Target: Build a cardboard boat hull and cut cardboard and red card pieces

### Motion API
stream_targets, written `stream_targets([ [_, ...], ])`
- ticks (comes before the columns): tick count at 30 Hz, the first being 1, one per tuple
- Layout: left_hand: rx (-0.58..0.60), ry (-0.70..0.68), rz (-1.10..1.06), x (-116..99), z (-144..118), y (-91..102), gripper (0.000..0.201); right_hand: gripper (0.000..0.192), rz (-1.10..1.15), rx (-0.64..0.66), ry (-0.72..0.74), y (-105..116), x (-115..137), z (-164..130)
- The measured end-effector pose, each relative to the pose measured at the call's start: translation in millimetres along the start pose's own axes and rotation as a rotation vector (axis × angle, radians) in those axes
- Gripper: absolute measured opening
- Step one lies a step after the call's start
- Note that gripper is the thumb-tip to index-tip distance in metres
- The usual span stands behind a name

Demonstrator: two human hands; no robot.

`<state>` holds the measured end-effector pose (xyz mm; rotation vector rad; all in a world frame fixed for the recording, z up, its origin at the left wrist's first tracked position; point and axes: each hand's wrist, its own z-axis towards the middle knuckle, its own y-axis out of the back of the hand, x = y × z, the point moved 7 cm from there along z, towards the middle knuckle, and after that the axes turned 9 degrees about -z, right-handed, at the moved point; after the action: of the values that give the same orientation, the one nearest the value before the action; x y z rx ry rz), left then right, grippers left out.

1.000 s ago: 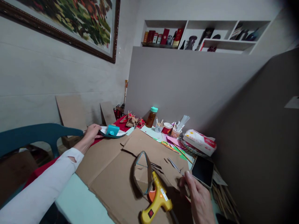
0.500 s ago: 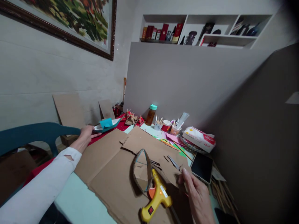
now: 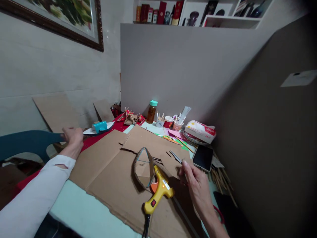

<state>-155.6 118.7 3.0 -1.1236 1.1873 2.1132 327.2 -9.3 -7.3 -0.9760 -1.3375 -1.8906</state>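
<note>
My left hand (image 3: 71,137) reaches out to the far left and grips the stern of a white paper boat with a teal cabin (image 3: 99,127), held just above the red cloth. My right hand (image 3: 195,181) rests on the flattened cardboard sheet (image 3: 111,178), its fingertips pinching a small cardboard piece beside a thin metal blade (image 3: 175,156). Between the hands stands a boat-shaped cardboard hull (image 3: 143,167). A yellow hot glue gun (image 3: 158,193) lies against the hull.
A dark phone (image 3: 203,157) lies right of the cardboard, with wooden sticks (image 3: 219,178) beyond it. At the back stand an amber bottle (image 3: 151,112), cups of sticks and pens (image 3: 173,123), a tissue pack (image 3: 201,131) and orange scissors (image 3: 169,138). A blue chair (image 3: 27,142) is at left.
My left hand has carried the paper boat leftward and slightly up, away from the cardboard. My right hand has edged toward the blade. The view has tilted down and right.
</note>
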Motion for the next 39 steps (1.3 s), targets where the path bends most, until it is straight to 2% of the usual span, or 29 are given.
stream_targets([
  [2, -0.253, 0.013, 0.064, -13, -10, 20.8, 0.046, 0.056, 0.004, 0.005, 0.003, -1, -1, 0],
  [3, -0.328, 0.0, 0.082, -22, -16, 25.8, 0.047, 0.057, -0.003, 0.006, 0.006, -1, -1, 0],
  [4, -0.345, -0.031, 0.095, -33, -21, 25.2, 0.048, 0.056, -0.013, 0.009, 0.01, -1, 0, 0],
  [5, -0.301, -0.071, 0.103, -43, -24, 18.6, 0.047, 0.056, -0.024, 0.014, 0.014, -1, 0, 0],
  [6, -0.206, -0.118, 0.11, -53, -26, 6.4, 0.045, 0.056, -0.037, 0.02, 0.019, -1, 1, 0],
  [8, 0.074, -0.199, 0.136, -67, -32, -29.6, 0.033, 0.056, -0.05, 0.028, 0.023, -1, 3, 0],
  [10, 0.313, -0.243, 0.185, -70, -39, -64.7, 0.025, 0.057, -0.051, 0.027, 0.022, 0, 5, 0],
  [12, 0.392, -0.263, 0.236, -64, -40, -85.1, 0.024, 0.057, -0.046, 0.016, 0.018, 1, 5, 1],
  [14, 0.376, -0.258, 0.28, -53, -33, -92.0, 0.026, 0.058, -0.059, 0.008, 0.016, 2, 4, 2],
  [19, 0.301, -0.221, 0.353, -25, -14, -87.6, 0.036, 0.061, -0.118, 0.034, 0.037, -2, 3, 3],
  [25, 0.238, -0.18, 0.39, -12, 2, -85.3, 0.039, 0.061, -0.155, 0.041, 0.019, -2, 2, 3],
  [34, 0.194, -0.141, 0.423, -7, 4, -81.9, 0.041, 0.058, -0.165, 0.033, 0.046, -3, 0, 3],
  [39, 0.212, -0.153, 0.384, -18, -3, -79.0, 0.038, 0.058, -0.152, 0.032, 0.023, -3, -2, 3],
])
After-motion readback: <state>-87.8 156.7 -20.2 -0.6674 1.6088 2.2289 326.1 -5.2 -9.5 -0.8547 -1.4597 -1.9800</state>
